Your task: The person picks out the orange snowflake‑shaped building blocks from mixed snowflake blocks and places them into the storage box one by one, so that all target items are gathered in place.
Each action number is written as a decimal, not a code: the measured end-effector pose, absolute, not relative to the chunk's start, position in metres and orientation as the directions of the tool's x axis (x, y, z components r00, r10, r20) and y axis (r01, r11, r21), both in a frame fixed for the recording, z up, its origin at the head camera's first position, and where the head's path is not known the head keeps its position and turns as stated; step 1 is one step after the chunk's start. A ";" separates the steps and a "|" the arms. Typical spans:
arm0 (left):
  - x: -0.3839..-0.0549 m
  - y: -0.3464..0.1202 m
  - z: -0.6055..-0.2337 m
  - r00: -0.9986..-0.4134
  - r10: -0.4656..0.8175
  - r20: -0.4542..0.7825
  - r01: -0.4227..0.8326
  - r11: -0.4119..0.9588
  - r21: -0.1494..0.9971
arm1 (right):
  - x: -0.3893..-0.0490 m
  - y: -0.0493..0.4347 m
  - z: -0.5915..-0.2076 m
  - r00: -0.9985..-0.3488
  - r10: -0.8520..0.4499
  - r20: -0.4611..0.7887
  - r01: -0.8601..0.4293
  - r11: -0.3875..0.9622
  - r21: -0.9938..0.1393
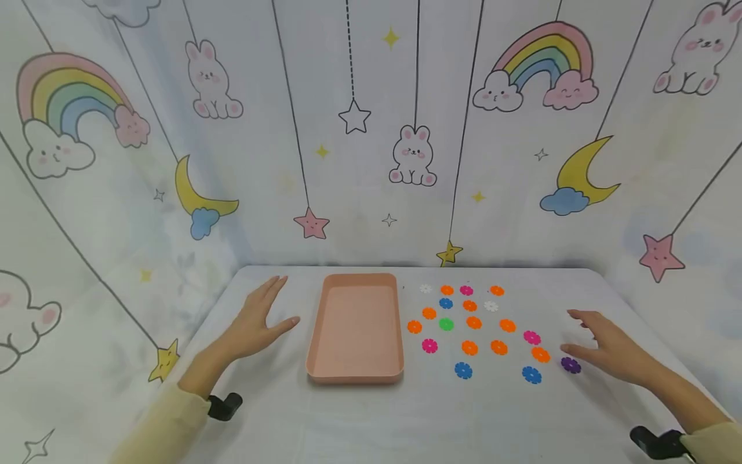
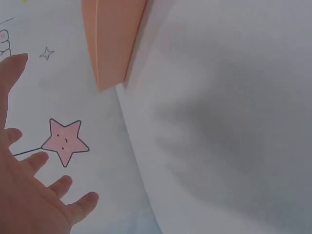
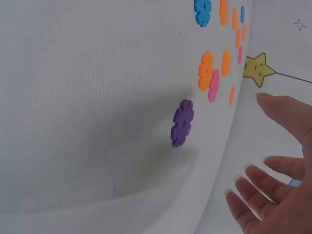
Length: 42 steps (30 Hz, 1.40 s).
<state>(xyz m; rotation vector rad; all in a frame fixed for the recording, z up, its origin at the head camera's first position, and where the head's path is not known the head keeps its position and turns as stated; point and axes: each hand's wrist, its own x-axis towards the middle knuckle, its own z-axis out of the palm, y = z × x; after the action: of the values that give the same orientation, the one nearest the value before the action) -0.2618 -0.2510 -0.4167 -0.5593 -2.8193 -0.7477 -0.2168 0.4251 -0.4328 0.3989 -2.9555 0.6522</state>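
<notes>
My left hand [image 1: 255, 325] hovers over the table to the left of a shallow peach tray [image 1: 355, 380], thumb and fingers spread and holding nothing. In the left wrist view, the tray's side [image 2: 114, 44] appears beyond the thumb. On the right, my right hand [image 1: 611, 348] is held above the table with loosely bent fingers and nothing in them. A purple notched disc [image 1: 570, 365] lies flat just below and beside that thumb. The right wrist view shows the purple disc [image 3: 182, 123] apart from the fingers [image 3: 263, 187].
Several flat notched discs lie scattered between the tray and my right hand: orange ones [image 1: 499, 348], blue ones [image 1: 531, 375], pink ones [image 1: 429, 346], white ones [image 1: 491, 306] and a green one [image 1: 446, 324]. A patterned cloth backdrop [image 1: 371, 167] rises behind the white table [image 1: 348, 425].
</notes>
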 end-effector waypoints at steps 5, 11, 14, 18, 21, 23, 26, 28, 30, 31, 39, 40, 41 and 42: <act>-0.264 -0.249 -0.424 -0.940 0.278 0.197 0.340 0.725 0.599 | -0.216 0.418 -0.436 -0.964 -0.223 0.146 -0.265 0.868 -0.421; -0.266 -0.243 -0.430 -0.963 0.254 0.090 0.236 0.636 0.735 | -0.220 0.415 -0.443 -0.976 -0.192 0.100 -0.217 0.876 -0.431; -0.265 -0.238 -0.430 -0.971 0.240 0.011 0.160 0.607 0.778 | -0.221 0.412 -0.445 -0.981 -0.183 0.059 -0.190 0.874 -0.447; -0.265 -0.232 -0.433 -0.971 0.231 -0.062 0.086 0.579 0.811 | -0.223 0.407 -0.446 -0.982 -0.186 0.018 -0.173 0.865 -0.472; -0.267 -0.228 -0.437 -0.970 0.224 -0.094 0.045 0.546 0.836 | -0.224 0.402 -0.447 -0.983 -0.184 -0.011 -0.156 0.863 -0.481; -0.269 -0.226 -0.439 -0.968 0.228 -0.107 0.027 0.516 0.856 | -0.225 0.399 -0.446 -0.983 -0.182 -0.019 -0.151 0.867 -0.475; -0.271 -0.224 -0.442 -0.965 0.234 -0.117 0.010 0.479 0.878 | -0.226 0.395 -0.446 -0.981 -0.192 -0.018 -0.162 0.873 -0.460; -0.272 -0.223 -0.444 -0.963 0.238 -0.123 -0.004 0.444 0.896 | -0.226 0.392 -0.445 -0.980 -0.201 -0.013 -0.173 0.874 -0.454; -0.272 -0.221 -0.446 -0.962 0.243 -0.128 -0.017 0.414 0.910 | -0.227 0.391 -0.446 -0.978 -0.209 -0.010 -0.182 0.875 -0.448; -0.273 -0.220 -0.447 -0.961 0.244 -0.131 -0.024 0.400 0.916 | -0.227 0.390 -0.446 -0.978 -0.209 -0.012 -0.182 0.877 -0.446; -0.274 -0.210 -0.451 -0.959 0.221 -0.179 -0.099 0.333 0.938 | -0.228 0.386 -0.445 -0.978 -0.203 -0.042 -0.162 0.874 -0.459; -0.274 -0.209 -0.451 -0.958 0.218 -0.187 -0.109 0.324 0.940 | -0.228 0.385 -0.445 -0.978 -0.203 -0.048 -0.158 0.871 -0.466; -0.274 -0.208 -0.452 -0.956 0.220 -0.192 -0.117 0.313 0.942 | -0.227 0.384 -0.444 -0.978 -0.203 -0.052 -0.155 0.868 -0.472; -0.275 -0.207 -0.452 -0.956 0.218 -0.197 -0.126 0.304 0.944 | -0.227 0.384 -0.444 -0.977 -0.206 -0.054 -0.157 0.867 -0.474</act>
<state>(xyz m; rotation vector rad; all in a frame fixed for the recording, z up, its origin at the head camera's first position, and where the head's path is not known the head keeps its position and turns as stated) -0.2747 -0.2065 -0.4523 -0.1004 -2.7567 -2.0456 -0.2267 0.3842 -0.4437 0.3051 -3.1339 0.7810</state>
